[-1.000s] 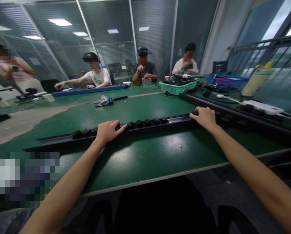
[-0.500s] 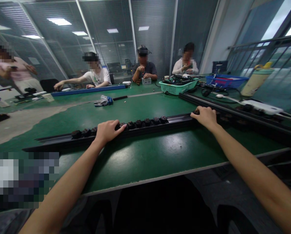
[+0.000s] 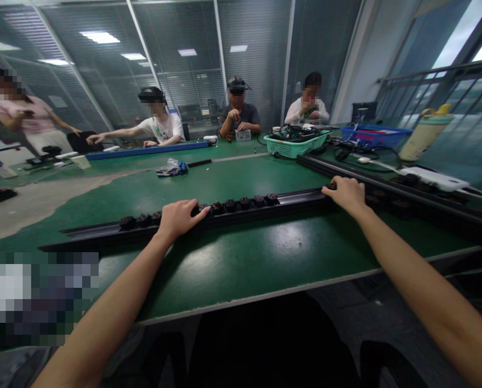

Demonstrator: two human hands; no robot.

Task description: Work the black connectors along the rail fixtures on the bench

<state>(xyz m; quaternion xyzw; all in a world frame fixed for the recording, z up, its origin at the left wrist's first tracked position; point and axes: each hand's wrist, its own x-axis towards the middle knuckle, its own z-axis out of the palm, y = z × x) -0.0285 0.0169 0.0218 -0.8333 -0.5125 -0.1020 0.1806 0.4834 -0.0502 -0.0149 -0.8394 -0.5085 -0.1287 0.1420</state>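
Note:
A long black rail [image 3: 297, 200] lies across the green table mat [image 3: 241, 264], carrying a row of several dark round knobbed parts [image 3: 229, 205]. My left hand [image 3: 179, 219] rests over the rail, its fingertips against the knobbed parts. Further along, my right hand [image 3: 345, 195] curls over the rail with its fingers on a dark part, which they mostly hide. A second black rail [image 3: 411, 200] runs beyond my right hand, close to it but apart.
A green basket of cables [image 3: 295, 145] and a blue crate [image 3: 374, 134] stand at the far side, near a bottle [image 3: 425, 139] and a white power strip [image 3: 433, 178]. A crumpled cloth [image 3: 171, 168] lies mid-table. Co-workers sit beyond, by a blue rail [image 3: 146, 151].
My right hand has shifted slightly to the right along the rail. My left hand stays in nearly the same place.

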